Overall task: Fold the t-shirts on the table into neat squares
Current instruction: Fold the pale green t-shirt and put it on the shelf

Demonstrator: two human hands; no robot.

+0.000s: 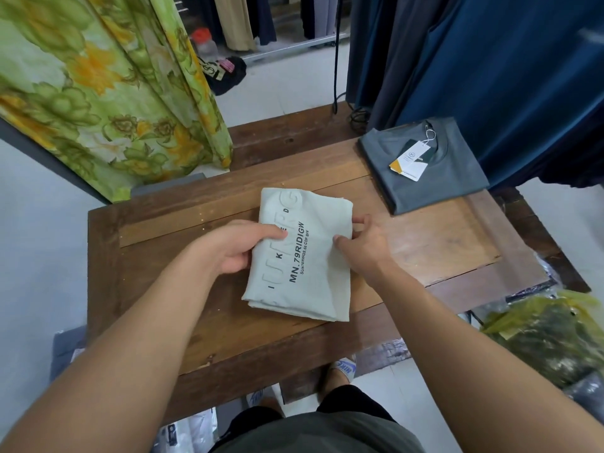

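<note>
Hands close on both long edges of a pale mint-green folded cotton t-shirt (313,282). The left hand (243,248) grips the left edge, with the thumb flat on top of the cloth and the fingers curled under it. The right hand (362,246) pinches the right edge, with the thumb tip on top and the other fingers bent round the outside of the fold.

The shirt lies near the middle of a brown wooden plank table (157,256) as a neat oblong. Its long axis runs away from the person and leans slightly to the right at the far end. Black printed lettering runs along that axis.

A dark grey folded t-shirt (434,184) with white and dark card hang tags (410,161) on its collar sits well apart, at the far right corner. A green and yellow floral curtain (108,93) hangs past the far left corner, and dark blue hanging garments (490,76) crowd the far right edge. Olive clear-wrapped plastic packages (549,338) lie low beside the table on the right.
</note>
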